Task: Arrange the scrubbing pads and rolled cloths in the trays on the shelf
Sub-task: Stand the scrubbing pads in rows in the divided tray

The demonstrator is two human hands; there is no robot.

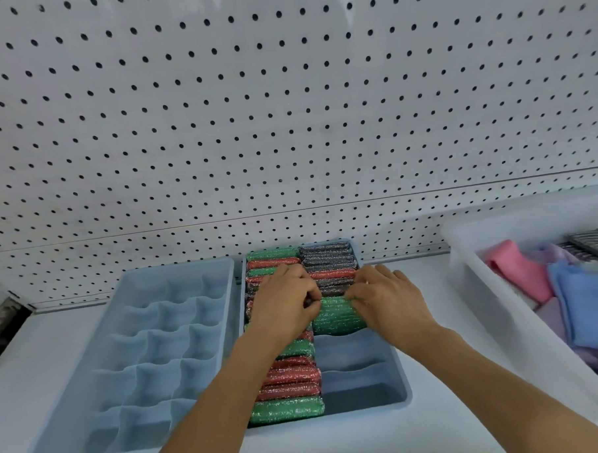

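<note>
A blue divided tray [399, 391] in the middle of the shelf holds glittery scrubbing pads in green, red and dark grey. Its left column is full; its right column has pads at the back and bare slots at the front. My left hand [283, 305] and my right hand [388, 299] pinch the two ends of a green scrubbing pad [337, 315] sitting in the right column. A second blue tray [132, 363] with many small compartments stands to the left, holding nothing.
A clear plastic bin [492, 286] at the right holds pink, blue and lilac cloths [582, 310] and some dark striped ones. A white pegboard wall [286, 124] rises behind the shelf. The shelf's front edge is near my forearms.
</note>
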